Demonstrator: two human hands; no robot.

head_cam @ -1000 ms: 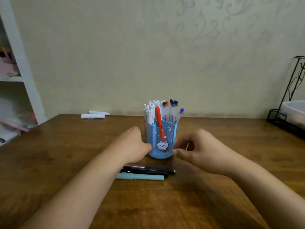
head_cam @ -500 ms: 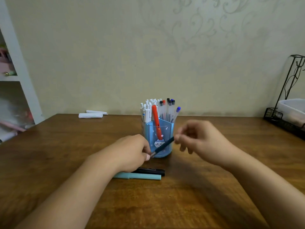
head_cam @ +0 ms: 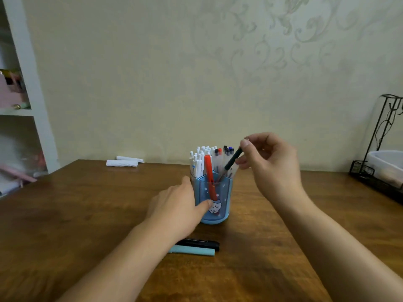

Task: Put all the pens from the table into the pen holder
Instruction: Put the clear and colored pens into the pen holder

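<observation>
No writing can be read; the blue holder [head_cam: 214,199] bears only a small cartoon sticker [head_cam: 215,207]. It stands mid-surface [head_cam: 76,214], crowded with pens. The right hand [head_cam: 270,162] pinches a dark pen [head_cam: 233,159] at its top end between thumb and fingers [head_cam: 246,143], tilted, tip down into the holder. The left hand [head_cam: 176,205] has its fingers loosely released against the holder's left side. Toward the near edge lie a black pen [head_cam: 200,243] and a teal pen [head_cam: 192,251], touching.

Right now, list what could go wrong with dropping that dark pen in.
1. The holder is crowded; the dark pen, tilted in the right hand, may jam against standing pens.
2. The left hand only rests on the holder's side, so a push might tip it.
</observation>
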